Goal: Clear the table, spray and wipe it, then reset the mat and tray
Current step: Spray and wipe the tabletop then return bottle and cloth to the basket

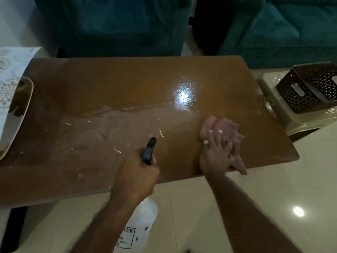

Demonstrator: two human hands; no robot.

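The brown table is wet, with streaks and droplets across its middle and a bright light glare. My left hand grips a white spray bottle by its black nozzle head, held over the table's near edge. My right hand presses a pink ribbed cloth flat on the table's right side. A white tray and a patterned mat lie off the table's left end.
A dark perforated basket sits on a pale plastic stool to the right of the table. Teal sofas stand behind the table. Glossy cream floor tiles lie below.
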